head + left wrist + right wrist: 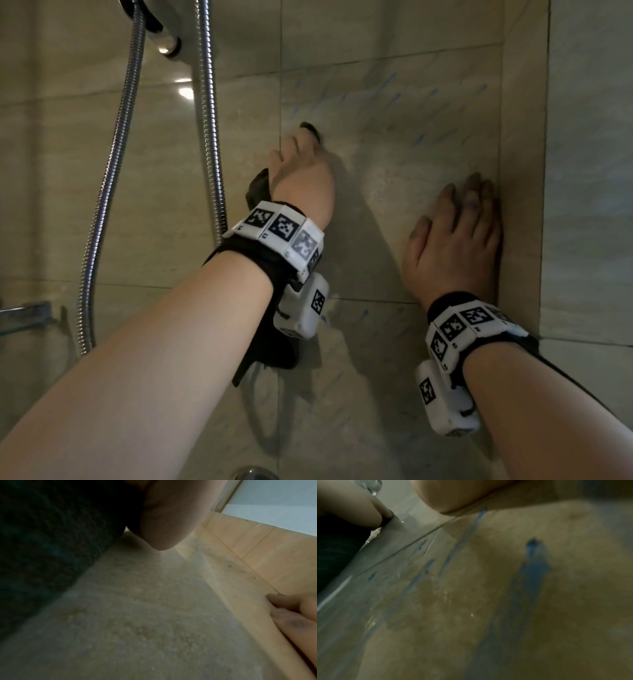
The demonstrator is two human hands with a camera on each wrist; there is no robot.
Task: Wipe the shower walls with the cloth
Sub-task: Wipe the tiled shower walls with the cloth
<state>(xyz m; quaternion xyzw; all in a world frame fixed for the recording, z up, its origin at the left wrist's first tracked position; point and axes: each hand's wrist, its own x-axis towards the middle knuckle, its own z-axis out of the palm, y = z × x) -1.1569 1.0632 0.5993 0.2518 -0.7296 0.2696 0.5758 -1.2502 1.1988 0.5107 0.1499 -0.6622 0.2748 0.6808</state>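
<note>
My left hand (301,164) grips a dark cloth (257,192) and presses it against the beige tiled shower wall (394,164). A loose end of the cloth hangs down below that wrist. The left wrist view shows the cloth (51,547) bunched beside my thumb. My right hand (459,219) lies flat and open on the same tile, close to the inside corner; its fingertips are stained dark blue. Blue streaks (421,138) mark the wall above both hands, and the right wrist view shows the blue streaks (532,568) close up and blurred.
Two chrome shower hoses (113,171) (209,137) hang at the left, below a chrome fitting (161,34). A side wall (589,171) meets the wiped wall at the right. A glass shelf (24,315) juts out at the far left.
</note>
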